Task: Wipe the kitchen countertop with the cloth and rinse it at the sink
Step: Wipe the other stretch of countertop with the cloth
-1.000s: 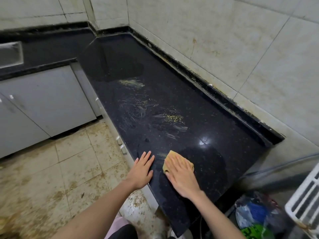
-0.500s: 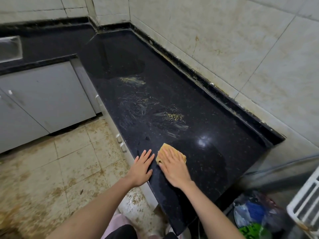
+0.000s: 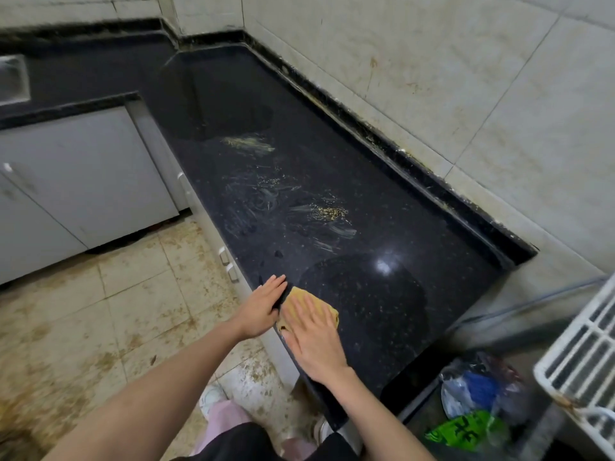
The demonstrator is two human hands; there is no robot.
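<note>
Now the small yellow cloth (image 3: pixel 311 309) sits right at the front edge of the shiny black stone countertop (image 3: pixel 382 207), nearer that edge than it was a second ago. The right hand (image 3: pixel 312 341) lies flat on top of it, fingers (image 3: pixel 307 311) stretched out and a little apart, pressing it down, not pinching it. The left hand (image 3: pixel 263 304) has moved too. It was flat on the counter beside the cloth, and now it is cupped along the front edge, fingers together, touching the cloth's side.

It looks like the cloth is pulling dirt toward the edge, and the left hand waits to catch it.

Lots of work is left. Yellow crumbs and pale smears (image 3: pixel 327 212) are still in the middle of the counter, and more crumbs (image 3: pixel 248 144) lie farther back. The steel sink (image 3: pixel 13 81) is well away at the far left corner, so rinsing comes later.
</note>
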